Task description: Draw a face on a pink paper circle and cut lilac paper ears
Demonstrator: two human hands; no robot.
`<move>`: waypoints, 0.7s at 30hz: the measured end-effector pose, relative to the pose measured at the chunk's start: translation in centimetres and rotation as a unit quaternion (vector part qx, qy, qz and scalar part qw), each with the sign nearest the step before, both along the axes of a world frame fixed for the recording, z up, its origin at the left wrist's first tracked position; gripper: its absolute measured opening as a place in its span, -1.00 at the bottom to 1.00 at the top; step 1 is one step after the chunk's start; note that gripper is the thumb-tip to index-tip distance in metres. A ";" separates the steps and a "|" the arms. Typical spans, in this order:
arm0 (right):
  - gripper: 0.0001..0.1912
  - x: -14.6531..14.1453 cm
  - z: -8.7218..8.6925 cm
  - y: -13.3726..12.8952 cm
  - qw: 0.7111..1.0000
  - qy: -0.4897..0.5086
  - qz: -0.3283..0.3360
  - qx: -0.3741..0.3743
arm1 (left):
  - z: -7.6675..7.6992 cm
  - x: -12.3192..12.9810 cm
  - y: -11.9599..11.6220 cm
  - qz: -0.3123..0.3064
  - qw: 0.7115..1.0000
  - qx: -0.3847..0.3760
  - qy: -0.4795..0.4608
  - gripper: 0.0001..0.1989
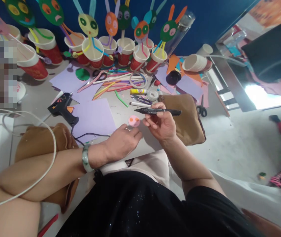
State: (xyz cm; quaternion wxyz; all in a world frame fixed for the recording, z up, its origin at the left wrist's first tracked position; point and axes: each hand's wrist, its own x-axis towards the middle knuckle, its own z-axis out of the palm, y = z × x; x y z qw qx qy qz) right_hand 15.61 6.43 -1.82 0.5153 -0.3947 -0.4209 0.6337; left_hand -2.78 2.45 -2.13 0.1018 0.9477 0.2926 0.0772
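One black marker (152,112) is gripped in the right hand (165,126); the left hand (120,141), curled, lies beside the pink disc (134,121) on the worktop (121,114); poorly pinned, it might skid and smudge.

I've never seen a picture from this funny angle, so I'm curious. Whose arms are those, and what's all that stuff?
There's no robot here, just a person working with bare hands. The one picture comes from a camera worn on their head, looking down, so you see what they see. Their right hand holds a black marker. Their left hand lies beside a small pink disc with orange spots. On the table are purple paper and a black glue gun. Behind, colourful faces stick up from paper cups.
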 end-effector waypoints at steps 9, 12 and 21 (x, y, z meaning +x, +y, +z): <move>-0.64 4.0 -1.2 2.6 0.647 -0.631 0.057 0.424 | -0.8 0.0 0.0 0.001 0.999 0.048 -0.003 -0.81; -0.50 4.7 -0.9 4.5 0.520 -0.733 0.078 0.433 | -0.6 0.0 0.0 -0.001 0.999 0.048 0.014 -0.80; -0.54 2.0 -0.6 9.0 0.455 -0.776 0.119 0.420 | -0.6 0.3 0.1 0.011 0.998 0.023 0.051 -0.80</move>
